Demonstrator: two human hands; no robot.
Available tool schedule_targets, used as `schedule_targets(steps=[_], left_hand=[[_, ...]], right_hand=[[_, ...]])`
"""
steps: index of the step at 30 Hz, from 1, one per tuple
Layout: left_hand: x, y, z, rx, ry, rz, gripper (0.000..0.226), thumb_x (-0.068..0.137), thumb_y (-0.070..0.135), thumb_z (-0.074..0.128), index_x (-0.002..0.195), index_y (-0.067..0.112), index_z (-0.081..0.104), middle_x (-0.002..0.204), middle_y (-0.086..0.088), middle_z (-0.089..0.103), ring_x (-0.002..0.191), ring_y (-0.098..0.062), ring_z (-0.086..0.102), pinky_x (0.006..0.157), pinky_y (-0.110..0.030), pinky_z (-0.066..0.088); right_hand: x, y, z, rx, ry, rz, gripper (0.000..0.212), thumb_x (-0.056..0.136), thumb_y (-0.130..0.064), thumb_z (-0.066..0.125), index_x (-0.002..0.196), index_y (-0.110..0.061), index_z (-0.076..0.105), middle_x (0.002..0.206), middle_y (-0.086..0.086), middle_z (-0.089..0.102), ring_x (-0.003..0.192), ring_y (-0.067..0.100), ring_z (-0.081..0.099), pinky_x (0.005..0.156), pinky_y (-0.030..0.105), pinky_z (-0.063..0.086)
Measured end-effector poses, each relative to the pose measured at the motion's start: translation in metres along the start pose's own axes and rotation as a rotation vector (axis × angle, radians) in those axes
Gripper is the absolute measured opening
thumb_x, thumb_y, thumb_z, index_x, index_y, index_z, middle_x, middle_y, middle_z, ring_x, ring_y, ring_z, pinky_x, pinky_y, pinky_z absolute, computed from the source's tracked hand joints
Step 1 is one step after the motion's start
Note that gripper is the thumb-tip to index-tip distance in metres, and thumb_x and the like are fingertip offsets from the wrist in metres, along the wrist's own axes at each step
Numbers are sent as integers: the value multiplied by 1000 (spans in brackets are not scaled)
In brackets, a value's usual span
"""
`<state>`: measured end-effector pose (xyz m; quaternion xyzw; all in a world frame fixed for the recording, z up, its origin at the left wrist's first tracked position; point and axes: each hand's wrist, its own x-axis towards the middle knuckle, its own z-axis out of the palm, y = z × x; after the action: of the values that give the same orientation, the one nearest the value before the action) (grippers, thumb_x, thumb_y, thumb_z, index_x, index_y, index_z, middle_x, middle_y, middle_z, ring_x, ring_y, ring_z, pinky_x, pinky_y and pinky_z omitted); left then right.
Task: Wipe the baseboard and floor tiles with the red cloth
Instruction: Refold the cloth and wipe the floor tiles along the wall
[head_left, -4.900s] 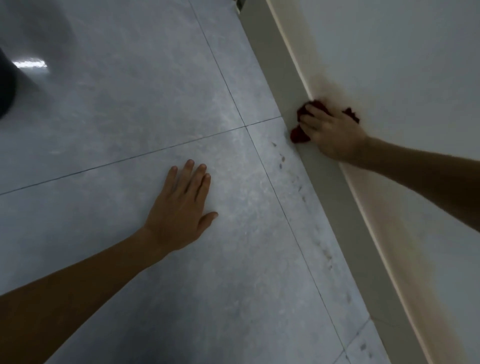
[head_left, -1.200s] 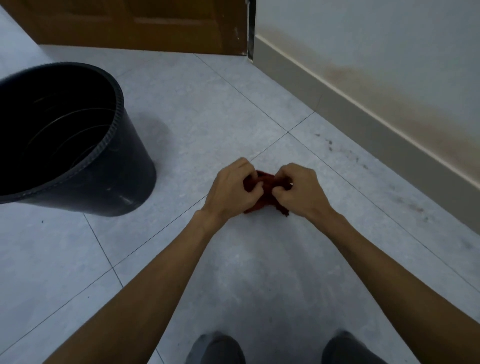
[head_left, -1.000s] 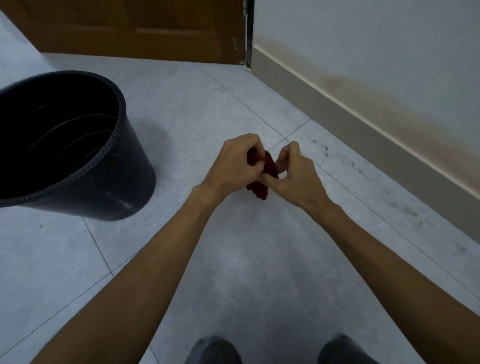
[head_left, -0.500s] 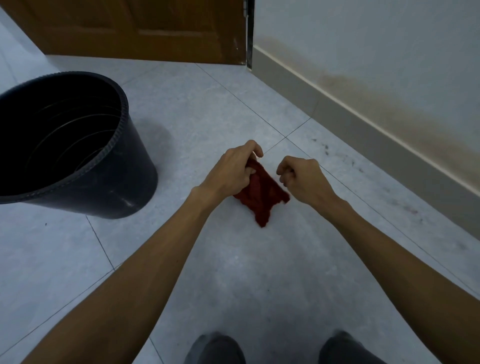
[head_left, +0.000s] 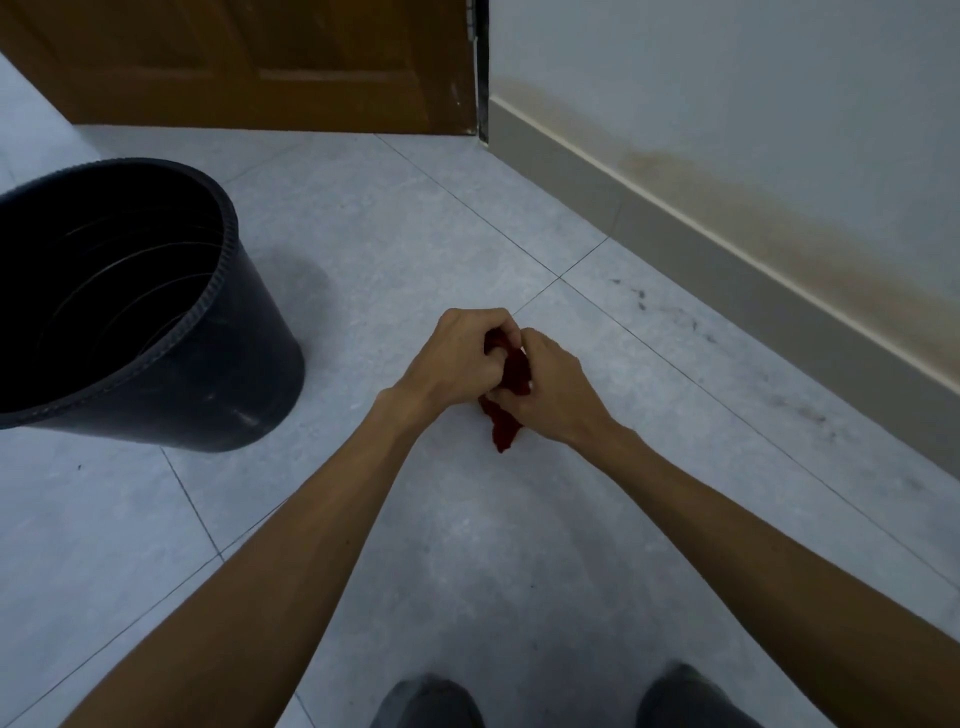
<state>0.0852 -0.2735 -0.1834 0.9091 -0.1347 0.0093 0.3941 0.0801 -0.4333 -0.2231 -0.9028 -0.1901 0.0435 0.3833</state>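
Note:
The red cloth (head_left: 506, 415) is bunched between both hands above the grey floor tiles (head_left: 519, 545), with a tail hanging down below them. My left hand (head_left: 460, 358) grips its upper part. My right hand (head_left: 556, 389) pinches it from the right side. The grey baseboard (head_left: 727, 260) runs along the wall on the right, with a brownish stain on the wall above it. Dark specks (head_left: 641, 299) dot the tile strip beside the baseboard.
A black bucket (head_left: 156, 332) stands on the floor to the left, tilted in view and dark inside. A brown wooden door (head_left: 260, 62) closes the far end. My two feet (head_left: 426, 701) show at the bottom edge.
Half a second ago the cloth hung spread out from my left hand with my right hand apart from it. Now both hands are together and the cloth is gathered between them.

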Motion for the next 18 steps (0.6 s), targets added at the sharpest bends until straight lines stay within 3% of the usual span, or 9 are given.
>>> schedule_targets(steps=[2,5,9,14,18], left_hand=[[-1,0,-2,-25,-21,-17,26,76,-8,53,88,8,70,81,2,70,75,-14,68,72,-36,59],[-3,-4,-3,-41,-45,-47,27,75,-1,48,87,13,68,79,1,71,74,-16,67,82,-47,57],[-4,-6,-1,-44,-30,-53,30,76,1,48,88,22,65,81,5,72,80,-16,69,92,-56,51],[-1,-6,2,-30,39,-40,34,79,0,47,91,28,62,86,12,70,86,-14,68,90,-57,51],[0,-15,10,76,82,-12,31,88,-1,56,110,17,67,99,0,76,92,-22,70,93,-52,53]], right_hand=[[-1,0,-6,14,-11,-20,31,78,-14,72,104,-8,56,85,2,62,66,18,54,61,32,41],[-3,2,-17,31,-17,-25,24,77,-6,63,101,-9,58,78,6,66,60,17,57,52,30,44],[-3,7,-28,18,2,-43,27,84,3,53,102,-9,69,73,-4,63,59,3,57,54,10,40],[-4,13,-45,-34,41,-61,30,91,2,55,112,-10,72,93,0,75,74,11,66,69,9,48],[4,20,-67,-156,18,-89,25,94,2,57,110,-10,72,88,6,76,71,16,67,68,14,51]])
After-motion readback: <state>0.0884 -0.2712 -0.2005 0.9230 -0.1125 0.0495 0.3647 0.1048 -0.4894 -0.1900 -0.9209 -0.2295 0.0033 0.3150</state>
